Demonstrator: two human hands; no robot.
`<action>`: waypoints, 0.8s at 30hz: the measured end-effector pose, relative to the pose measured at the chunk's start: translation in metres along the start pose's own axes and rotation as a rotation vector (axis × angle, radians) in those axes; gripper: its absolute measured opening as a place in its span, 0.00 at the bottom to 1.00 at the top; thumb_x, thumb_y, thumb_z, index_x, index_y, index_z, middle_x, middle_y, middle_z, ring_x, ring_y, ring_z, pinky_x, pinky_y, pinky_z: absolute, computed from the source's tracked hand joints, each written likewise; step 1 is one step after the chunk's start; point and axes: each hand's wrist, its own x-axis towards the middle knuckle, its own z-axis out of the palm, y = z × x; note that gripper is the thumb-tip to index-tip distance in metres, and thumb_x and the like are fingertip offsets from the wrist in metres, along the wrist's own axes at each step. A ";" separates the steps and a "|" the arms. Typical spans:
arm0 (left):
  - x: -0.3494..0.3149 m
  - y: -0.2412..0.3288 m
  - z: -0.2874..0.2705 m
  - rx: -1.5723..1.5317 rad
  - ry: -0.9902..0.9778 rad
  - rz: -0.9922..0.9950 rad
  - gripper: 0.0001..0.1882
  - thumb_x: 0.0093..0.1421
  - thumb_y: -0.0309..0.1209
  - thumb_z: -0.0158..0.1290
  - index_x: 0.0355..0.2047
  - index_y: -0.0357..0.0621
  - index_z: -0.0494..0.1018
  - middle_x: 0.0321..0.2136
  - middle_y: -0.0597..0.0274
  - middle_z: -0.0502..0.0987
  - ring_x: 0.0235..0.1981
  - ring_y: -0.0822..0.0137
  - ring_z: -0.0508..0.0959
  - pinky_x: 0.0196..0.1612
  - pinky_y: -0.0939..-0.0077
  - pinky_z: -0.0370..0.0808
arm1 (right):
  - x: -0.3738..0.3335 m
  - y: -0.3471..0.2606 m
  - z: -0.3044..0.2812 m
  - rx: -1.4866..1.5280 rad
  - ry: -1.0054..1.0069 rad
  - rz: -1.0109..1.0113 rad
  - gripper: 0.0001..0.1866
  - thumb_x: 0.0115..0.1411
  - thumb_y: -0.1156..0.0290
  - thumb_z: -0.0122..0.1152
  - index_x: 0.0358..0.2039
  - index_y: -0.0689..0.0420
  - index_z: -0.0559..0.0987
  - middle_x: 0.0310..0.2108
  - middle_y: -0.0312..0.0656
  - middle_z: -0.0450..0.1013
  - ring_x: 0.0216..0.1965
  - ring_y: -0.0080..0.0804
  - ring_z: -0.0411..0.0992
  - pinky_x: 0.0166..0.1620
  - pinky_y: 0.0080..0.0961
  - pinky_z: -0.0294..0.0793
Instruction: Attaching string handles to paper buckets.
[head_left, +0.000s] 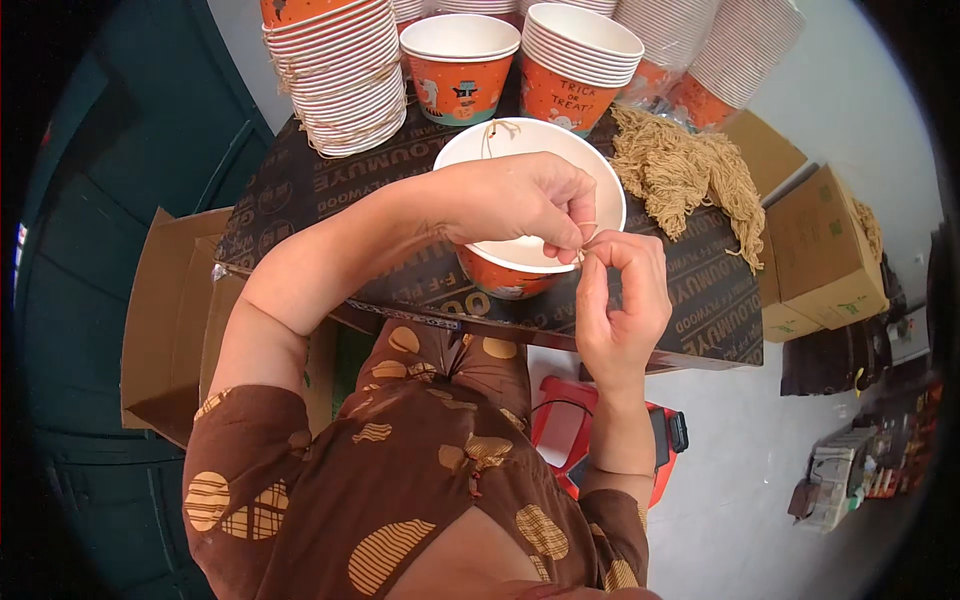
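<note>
A large paper cup (pixel 508 285), orange printed outside and white inside, stands upright at the table's near edge in front of me. My left hand (pixel 530 200) reaches across its mouth, thumb and fingers pinched on a thin tan string (pixel 586 238) at the near right rim. My right hand (pixel 628 295) meets it there from just outside the rim, its thumb and forefinger closed on the same string. Where the fingertips meet, the string's exact course is partly hidden. Another bit of string (pixel 500 130) loops over the far rim.
Behind the cup stand a single paper cup (pixel 460 85), a short stack (pixel 575 75) and a tall stack with strings (pixel 345 90). A heap of tan strings (pixel 690 175) lies at the right on the dark plywood table (pixel 400 265). Cardboard boxes (pixel 825 250) flank the table.
</note>
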 end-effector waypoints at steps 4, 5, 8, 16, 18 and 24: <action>0.001 0.001 0.000 0.004 0.014 -0.032 0.05 0.59 0.22 0.57 0.35 0.34 0.73 0.30 0.61 0.78 0.33 0.72 0.77 0.39 0.80 0.73 | -0.003 0.001 0.002 0.001 0.028 -0.015 0.11 0.51 0.86 0.63 0.33 0.58 0.74 0.33 0.41 0.75 0.33 0.39 0.70 0.39 0.32 0.66; 0.001 0.001 -0.001 -0.001 0.021 -0.033 0.06 0.59 0.22 0.57 0.35 0.34 0.73 0.31 0.60 0.78 0.33 0.72 0.78 0.39 0.80 0.74 | -0.003 0.001 0.002 0.001 0.028 -0.015 0.11 0.51 0.86 0.63 0.33 0.58 0.74 0.33 0.41 0.75 0.33 0.39 0.70 0.39 0.32 0.66; 0.001 0.000 -0.002 -0.007 0.037 -0.036 0.06 0.58 0.22 0.58 0.35 0.34 0.73 0.31 0.60 0.79 0.33 0.71 0.78 0.40 0.80 0.74 | -0.004 0.000 0.002 -0.025 0.031 -0.051 0.11 0.50 0.86 0.64 0.33 0.59 0.75 0.33 0.41 0.76 0.33 0.38 0.71 0.39 0.32 0.66; 0.001 0.001 -0.002 -0.016 0.068 -0.029 0.05 0.57 0.23 0.59 0.32 0.35 0.74 0.30 0.61 0.79 0.33 0.72 0.78 0.40 0.81 0.74 | -0.004 -0.003 0.000 -0.097 0.035 -0.094 0.12 0.48 0.85 0.67 0.34 0.59 0.79 0.34 0.41 0.76 0.34 0.38 0.73 0.40 0.33 0.66; 0.000 0.002 -0.002 0.014 0.069 -0.038 0.06 0.58 0.24 0.60 0.32 0.36 0.74 0.30 0.60 0.79 0.33 0.72 0.78 0.40 0.81 0.74 | -0.004 -0.002 0.000 -0.097 0.031 -0.098 0.12 0.48 0.85 0.67 0.34 0.59 0.79 0.35 0.42 0.77 0.34 0.38 0.73 0.40 0.33 0.66; -0.001 0.003 0.000 0.093 0.038 -0.025 0.06 0.59 0.26 0.60 0.32 0.37 0.73 0.29 0.64 0.78 0.32 0.76 0.75 0.36 0.82 0.71 | -0.005 0.001 0.004 -0.058 0.050 -0.074 0.12 0.49 0.86 0.66 0.35 0.60 0.77 0.37 0.44 0.79 0.33 0.39 0.74 0.40 0.33 0.67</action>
